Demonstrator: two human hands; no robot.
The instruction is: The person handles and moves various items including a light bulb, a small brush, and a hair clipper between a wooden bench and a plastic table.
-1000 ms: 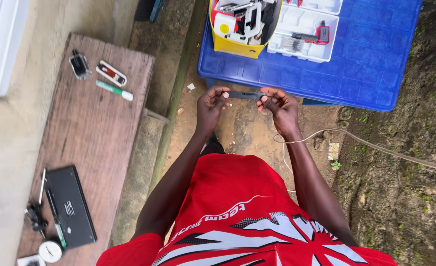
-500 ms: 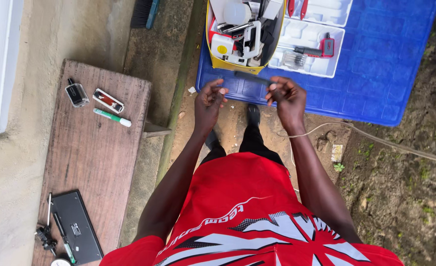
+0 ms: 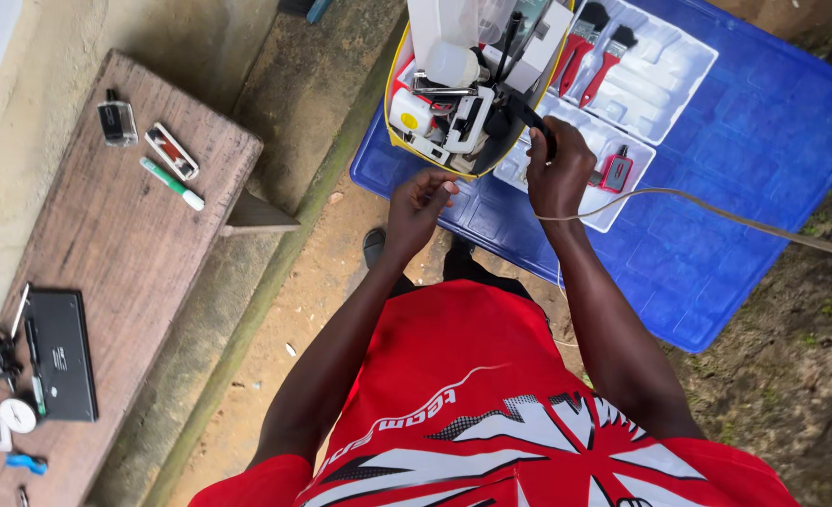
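Rough weathered wooden bench (image 3: 106, 253), glossy blue plastic sheet (image 3: 745, 188), white plastic tray (image 3: 660, 70)

Soft daylight, sharp, no glare

Both bare arms extend forward from the red sleeves, elbows bent slightly, the left hand (image 3: 418, 202) held lower with fingers curled loosely inward and nothing clearly gripped, the right hand (image 3: 557, 169) raised further ahead, fingers closed around a slim black tool (image 3: 531, 117).

Crowded yellow toolbox (image 3: 399, 66) ahead, white tray (image 3: 665, 89) beside, bare blue lid (image 3: 763, 188) rightward
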